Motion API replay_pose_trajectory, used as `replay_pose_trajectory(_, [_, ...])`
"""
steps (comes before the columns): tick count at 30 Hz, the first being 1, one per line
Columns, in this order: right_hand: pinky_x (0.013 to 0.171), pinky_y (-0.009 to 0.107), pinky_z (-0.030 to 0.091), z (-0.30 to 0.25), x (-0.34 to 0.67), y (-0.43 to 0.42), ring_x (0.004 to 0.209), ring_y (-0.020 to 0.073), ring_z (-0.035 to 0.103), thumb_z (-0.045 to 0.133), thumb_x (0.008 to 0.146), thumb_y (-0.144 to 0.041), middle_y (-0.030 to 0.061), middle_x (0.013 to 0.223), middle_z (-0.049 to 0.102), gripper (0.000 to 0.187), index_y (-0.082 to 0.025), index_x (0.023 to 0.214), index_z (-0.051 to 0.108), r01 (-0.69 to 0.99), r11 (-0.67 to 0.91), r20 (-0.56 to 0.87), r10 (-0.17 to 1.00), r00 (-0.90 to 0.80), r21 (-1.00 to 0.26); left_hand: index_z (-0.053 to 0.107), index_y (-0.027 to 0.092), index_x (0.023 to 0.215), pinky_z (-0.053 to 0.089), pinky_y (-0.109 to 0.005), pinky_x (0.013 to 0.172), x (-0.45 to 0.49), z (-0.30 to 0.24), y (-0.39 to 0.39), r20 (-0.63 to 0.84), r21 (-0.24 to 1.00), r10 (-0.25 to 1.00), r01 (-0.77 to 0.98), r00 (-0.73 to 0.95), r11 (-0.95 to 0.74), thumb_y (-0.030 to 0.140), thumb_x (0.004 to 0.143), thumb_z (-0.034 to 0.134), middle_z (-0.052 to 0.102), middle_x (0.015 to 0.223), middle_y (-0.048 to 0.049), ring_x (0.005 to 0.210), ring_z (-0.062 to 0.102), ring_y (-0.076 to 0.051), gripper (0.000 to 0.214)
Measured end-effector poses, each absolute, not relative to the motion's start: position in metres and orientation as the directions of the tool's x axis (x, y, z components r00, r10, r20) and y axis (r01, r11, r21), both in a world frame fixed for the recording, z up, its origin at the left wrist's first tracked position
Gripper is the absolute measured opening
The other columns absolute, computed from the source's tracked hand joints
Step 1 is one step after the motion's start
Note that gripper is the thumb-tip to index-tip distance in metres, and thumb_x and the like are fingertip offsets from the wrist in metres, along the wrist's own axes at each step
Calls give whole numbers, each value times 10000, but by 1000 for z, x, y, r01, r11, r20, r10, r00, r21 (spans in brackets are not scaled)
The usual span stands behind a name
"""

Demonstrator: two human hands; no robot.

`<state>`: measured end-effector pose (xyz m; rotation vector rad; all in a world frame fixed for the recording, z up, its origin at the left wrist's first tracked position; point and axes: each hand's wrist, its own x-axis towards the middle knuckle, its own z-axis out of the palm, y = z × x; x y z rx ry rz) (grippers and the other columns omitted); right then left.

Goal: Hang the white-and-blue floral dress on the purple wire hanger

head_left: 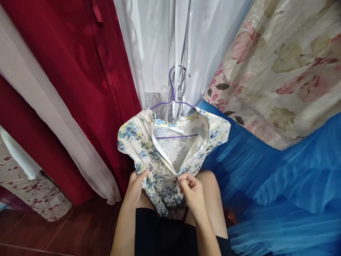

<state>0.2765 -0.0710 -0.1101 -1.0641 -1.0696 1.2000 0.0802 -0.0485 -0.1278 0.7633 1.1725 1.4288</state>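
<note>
A small cream dress with blue flowers hangs on a purple wire hanger in front of me, its back zipper open in a V. My left hand grips the dress fabric just left of the zipper's lower end. My right hand is closed in a pinch at the bottom of the zipper; the pull itself is too small to make out. Both hands rest above my knees and a black garment on my lap.
A dark red curtain and white sheer curtains hang behind the dress. Blue netting covers the bed on the right, with a floral mattress or cushion above it. Reddish tiled floor lies lower left.
</note>
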Motion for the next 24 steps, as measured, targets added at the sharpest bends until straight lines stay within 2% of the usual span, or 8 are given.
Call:
replay_pose_trajectory(3, [484, 241, 206, -112, 279, -72, 475, 92, 290, 633, 851, -356, -71, 494, 391, 218, -183, 725, 588, -185, 33, 25, 999, 43, -982, 659, 171, 1102, 478, -430, 1054, 70, -125, -43, -23, 964, 892, -247, -450, -100, 373, 768, 792, 734, 1120, -105, 1156, 664, -294, 412])
replay_pose_trajectory(5, [481, 237, 206, -112, 280, -73, 475, 90, 289, 639, 848, -354, -72, 495, 389, 215, -180, 731, 593, -206, 21, 15, 999, 32, -978, 626, 195, 1088, 476, -384, 1038, 71, -121, -43, 156, 966, 753, -61, -639, -251, 348, 791, 770, 692, 1132, -82, 1143, 645, -251, 364])
replay_pose_trajectory(7, [476, 232, 205, -110, 280, -75, 473, 87, 288, 651, 845, -364, -73, 493, 390, 226, -176, 731, 597, -217, 17, 10, 999, 33, -976, 608, 216, 1088, 476, -341, 1005, 78, -114, -48, 339, 926, 614, 138, -713, -351, 317, 819, 755, 651, 1121, -62, 1112, 624, -216, 323])
replay_pose_trajectory(8, [473, 231, 204, -109, 280, -75, 471, 85, 288, 656, 844, -373, -73, 492, 392, 236, -174, 730, 600, -219, 17, 10, 999, 36, -976, 611, 219, 1079, 482, -323, 976, 84, -111, -50, 412, 900, 591, 209, -694, -382, 304, 836, 743, 642, 1093, -54, 1078, 622, -205, 289])
replay_pose_trajectory(10, [471, 228, 204, -106, 279, -77, 467, 81, 290, 662, 846, -389, -69, 491, 407, 256, -166, 731, 606, -215, 19, 12, 999, 33, -976, 638, 210, 1032, 496, -297, 904, 98, -105, -56, 497, 867, 670, 276, -551, -415, 284, 871, 712, 648, 1006, -41, 984, 628, -189, 191])
replay_pose_trajectory(13, [471, 225, 211, -99, 277, -80, 466, 75, 303, 673, 850, -398, -64, 497, 431, 274, -156, 736, 613, -210, 21, 19, 1000, 13, -978, 665, 199, 976, 507, -285, 849, 121, -102, -62, 461, 874, 868, 264, -187, -407, 260, 917, 659, 674, 932, -34, 906, 643, -180, 84])
replay_pose_trajectory(15, [469, 221, 219, -94, 275, -82, 465, 70, 300, 685, 852, -409, -65, 497, 432, 292, -154, 731, 609, -219, 26, 26, 1000, 3, -975, 649, 203, 996, 513, -286, 851, 135, -102, -65, 418, 888, 907, 234, -52, -396, 240, 932, 637, 677, 939, -29, 913, 650, -180, 75])
replay_pose_trajectory(24, [451, 201, 269, -91, 278, -87, 456, 68, 331, 712, 871, -437, -64, 499, 447, 305, -146, 793, 661, -230, 57, 45, 998, 53, -971, 602, 200, 948, 479, -242, 801, 158, -99, -69, 450, 860, 893, 260, 18, -439, 196, 950, 592, 641, 883, -2, 851, 616, -144, 10])
